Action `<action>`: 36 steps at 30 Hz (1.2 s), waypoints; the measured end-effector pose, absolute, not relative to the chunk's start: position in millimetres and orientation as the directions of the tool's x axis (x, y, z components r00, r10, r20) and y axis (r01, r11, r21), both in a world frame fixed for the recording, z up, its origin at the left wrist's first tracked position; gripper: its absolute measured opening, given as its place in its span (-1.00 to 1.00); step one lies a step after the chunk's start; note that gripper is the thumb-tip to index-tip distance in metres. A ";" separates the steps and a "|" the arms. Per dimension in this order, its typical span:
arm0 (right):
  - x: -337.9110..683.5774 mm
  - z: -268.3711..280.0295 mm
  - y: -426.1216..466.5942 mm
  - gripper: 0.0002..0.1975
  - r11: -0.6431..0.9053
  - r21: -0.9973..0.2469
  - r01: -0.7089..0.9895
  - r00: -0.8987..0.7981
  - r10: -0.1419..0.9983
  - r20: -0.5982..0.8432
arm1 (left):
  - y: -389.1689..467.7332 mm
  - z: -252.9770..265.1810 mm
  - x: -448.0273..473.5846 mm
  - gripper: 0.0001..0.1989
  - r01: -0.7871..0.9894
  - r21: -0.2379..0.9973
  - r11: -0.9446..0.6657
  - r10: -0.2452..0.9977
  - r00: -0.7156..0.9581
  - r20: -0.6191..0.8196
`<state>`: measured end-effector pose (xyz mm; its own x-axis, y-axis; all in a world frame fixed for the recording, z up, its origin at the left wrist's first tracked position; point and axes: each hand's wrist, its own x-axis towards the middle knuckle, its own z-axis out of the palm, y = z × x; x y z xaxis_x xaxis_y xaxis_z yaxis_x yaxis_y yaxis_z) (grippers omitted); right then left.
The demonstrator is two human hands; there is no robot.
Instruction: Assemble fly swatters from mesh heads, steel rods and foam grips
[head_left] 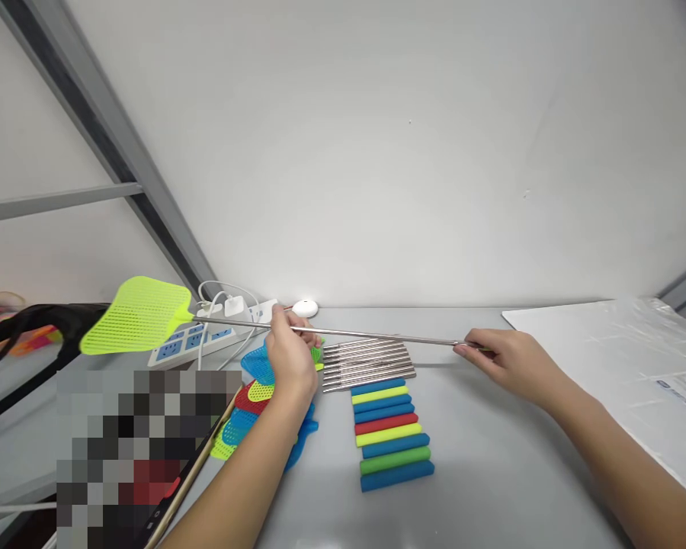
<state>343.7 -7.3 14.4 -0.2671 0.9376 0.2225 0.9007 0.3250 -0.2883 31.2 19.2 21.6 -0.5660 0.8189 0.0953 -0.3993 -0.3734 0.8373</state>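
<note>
A telescopic fly swatter with a yellow-green mesh head is held out nearly level above the table. Its thin metal rod is extended and runs from the head on the left to my right hand. My left hand is closed round the rod, partway along from the head. My right hand pinches the rod's far end, and the fingers mostly cover the handle there. Below the rod lie several collapsed metal rods in a row. In front of them, coloured handle sleeves in blue, yellow, red and green are lined up.
Loose blue, red and yellow swatter heads are piled beside my left forearm. A power strip with cables and a white oval case sit near the wall. On the left is a pixelated screen; a white wrapped sheet lies on the right.
</note>
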 end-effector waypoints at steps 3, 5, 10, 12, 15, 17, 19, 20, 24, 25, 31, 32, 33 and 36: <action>355.5 14.7 -2.0 -0.54 0.267 -0.279 0.922 -0.211 0.954 0.215 | 23.9 23.0 21.5 -0.56 -0.390 0.810 -0.437 0.767 -0.632 0.110; 360.6 15.0 0.7 -0.51 0.233 -0.276 0.932 -0.181 0.963 0.200 | 25.9 24.2 16.8 -0.57 -0.385 0.794 -0.471 0.742 -0.660 0.120; 368.1 14.7 4.3 -0.45 0.168 -0.265 0.950 -0.125 0.978 0.169 | 30.6 27.3 6.7 -0.55 -0.398 0.767 -0.503 0.708 -0.698 0.103; 371.3 14.1 5.6 -0.45 0.147 -0.264 0.953 -0.110 0.982 0.152 | 32.3 28.0 2.8 -0.54 -0.406 0.760 -0.508 0.689 -0.721 0.075; 376.7 13.3 7.5 -0.45 0.111 -0.272 0.956 -0.078 0.989 0.129 | 33.0 30.1 -1.9 -0.54 -0.435 0.736 -0.519 0.672 -0.740 0.036; 380.5 13.1 8.7 -0.44 0.085 -0.277 0.957 -0.053 0.991 0.119 | 32.5 32.5 -4.5 -0.57 -0.486 0.704 -0.518 0.666 -0.745 -0.025; 384.3 12.7 9.9 -0.43 0.062 -0.285 0.956 -0.030 0.993 0.115 | 32.1 35.5 -7.2 -0.58 -0.530 0.686 -0.498 0.650 -0.752 -0.109; 386.2 12.4 10.6 -0.43 0.053 -0.289 0.956 -0.021 0.993 0.113 | 32.2 37.0 -8.5 -0.58 -0.540 0.687 -0.487 0.637 -0.757 -0.145; 391.4 10.2 12.7 -0.42 0.031 -0.287 0.957 0.006 0.992 0.128 | 32.9 41.6 -10.3 -0.66 -0.505 0.718 -0.479 0.628 -0.769 -0.122; 391.3 9.8 12.7 -0.42 0.028 -0.281 0.959 0.012 0.990 0.140 | 32.7 41.9 -8.5 -0.68 -0.479 0.728 -0.490 0.621 -0.778 -0.094; 369.3 8.6 6.1 -0.42 0.097 -0.232 0.968 -0.044 0.974 0.223 | 18.2 26.9 32.3 -0.67 -0.371 0.831 -0.414 0.673 -0.740 0.005; 365.0 8.4 5.0 -0.42 0.130 -0.225 0.966 -0.078 0.971 0.226 | 14.3 22.4 40.8 -0.63 -0.369 0.845 -0.386 0.711 -0.703 0.018; 361.9 8.4 4.2 -0.42 0.153 -0.220 0.963 -0.102 0.968 0.231 | 10.7 18.2 48.0 -0.57 -0.366 0.855 -0.367 0.742 -0.670 0.032; 362.2 9.9 3.8 -0.40 0.155 -0.206 0.966 -0.099 0.961 0.257 | 4.3 10.1 58.2 -0.48 -0.333 0.886 -0.322 0.782 -0.622 0.050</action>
